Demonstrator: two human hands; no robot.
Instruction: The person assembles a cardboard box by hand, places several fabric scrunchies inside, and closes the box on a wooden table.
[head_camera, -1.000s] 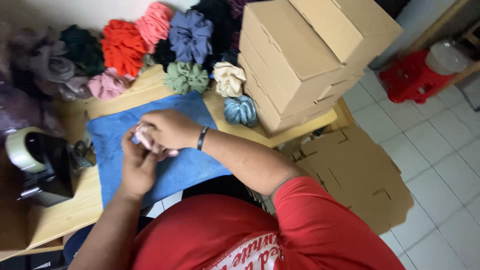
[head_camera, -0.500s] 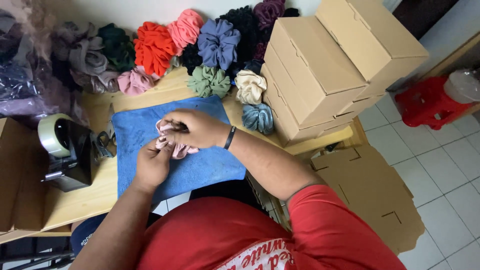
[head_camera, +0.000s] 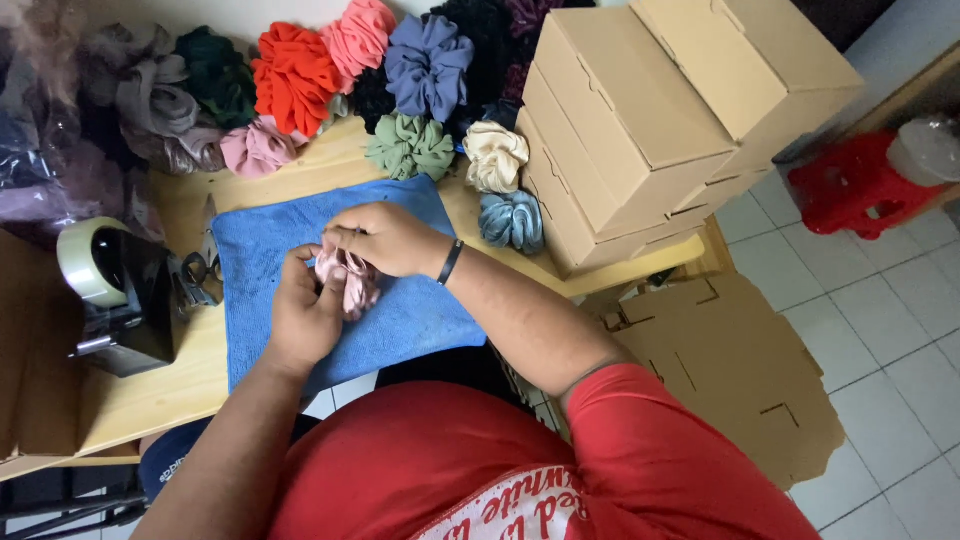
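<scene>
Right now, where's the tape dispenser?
In the head view the black tape dispenser sits at the far left of the wooden table, just left of the scissors and the blue towel.

Three stacked cardboard boxes — one blue towel — one tape dispenser

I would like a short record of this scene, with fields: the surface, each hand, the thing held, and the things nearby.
surface: wooden table with a blue towel on it
left hand: grips the pale pink scrunchie from below
right hand: pinches the same scrunchie from above
behind: row of coloured scrunchies
left side: tape dispenser, scissors
right side: stacked cardboard boxes
</scene>
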